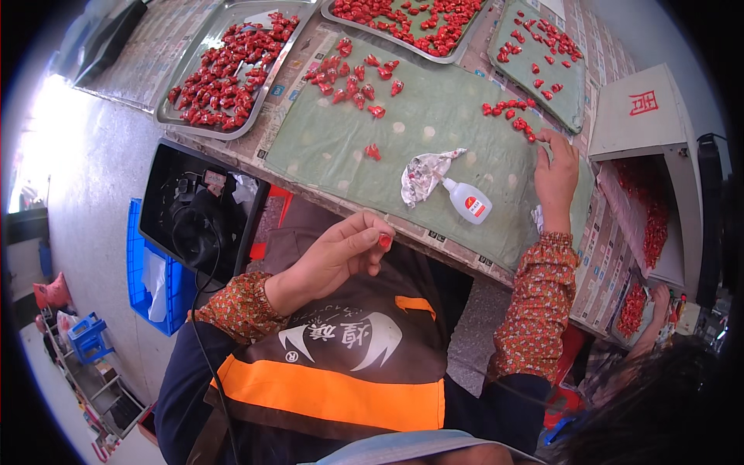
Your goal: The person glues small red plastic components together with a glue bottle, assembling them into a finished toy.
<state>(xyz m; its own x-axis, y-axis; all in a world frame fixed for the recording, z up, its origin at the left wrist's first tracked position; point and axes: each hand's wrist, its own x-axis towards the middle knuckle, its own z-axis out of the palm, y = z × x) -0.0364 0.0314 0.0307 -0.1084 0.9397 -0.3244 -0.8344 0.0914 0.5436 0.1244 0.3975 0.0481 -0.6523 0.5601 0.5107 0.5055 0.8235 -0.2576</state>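
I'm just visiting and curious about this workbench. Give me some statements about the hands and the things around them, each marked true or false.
1. The white bottle lies beside a crumpled white scrap. True.
2. The left hand holds a small red piece. True.
3. The right hand is gripping the bottle. False: its fingertips are at a line of red pieces on the green mat.
4. The upper-left metal tray is empty. False: many red pieces are heaped inside.
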